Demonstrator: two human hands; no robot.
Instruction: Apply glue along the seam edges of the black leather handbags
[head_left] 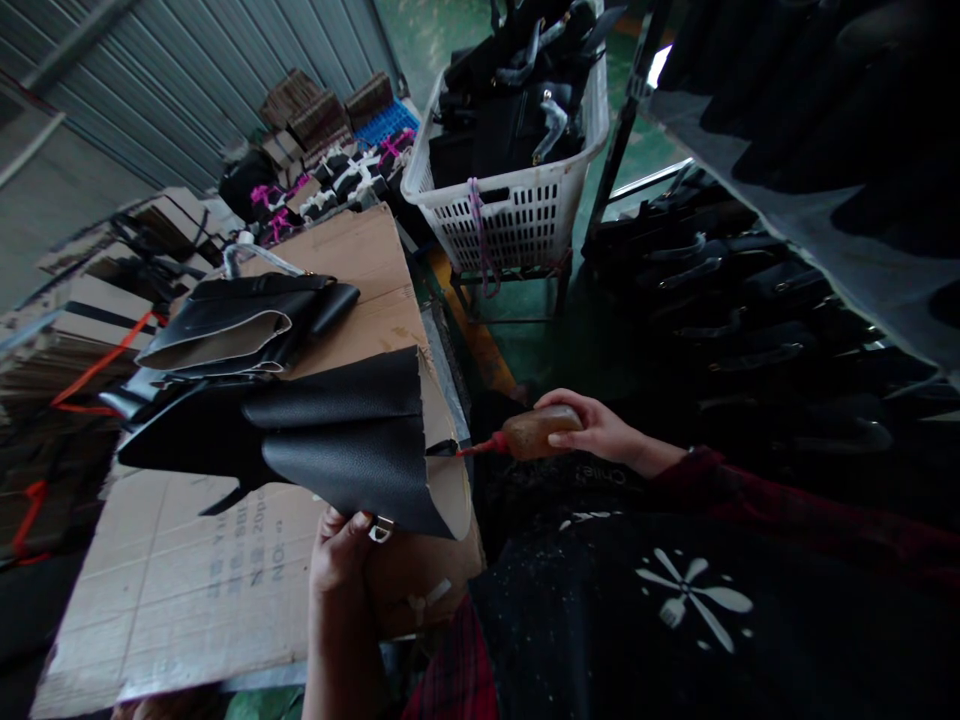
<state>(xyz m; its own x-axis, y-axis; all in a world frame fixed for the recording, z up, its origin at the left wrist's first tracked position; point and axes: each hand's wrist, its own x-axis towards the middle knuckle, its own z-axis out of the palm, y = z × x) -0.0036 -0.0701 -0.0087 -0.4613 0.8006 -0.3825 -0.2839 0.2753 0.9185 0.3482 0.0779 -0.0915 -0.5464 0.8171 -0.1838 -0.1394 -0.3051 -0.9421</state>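
A black leather bag piece with a tan inside lies across the cardboard, its open end toward me. My left hand is closed on its lower edge, beside a small metal clasp. In my right hand is a squeeze bottle of brownish liquid, gripped round its body. The bottle's red nozzle points left, its tip at the open end of the bag piece, near a small black strip; whether it touches cannot be made out. Behind lies a stack of black bags, the top one gaping open.
Flattened cardboard covers the table. Beyond it stands a white plastic basket full of black bags, on a metal stand. Bundled pieces lie at the back left. A rack of black bags fills the right side.
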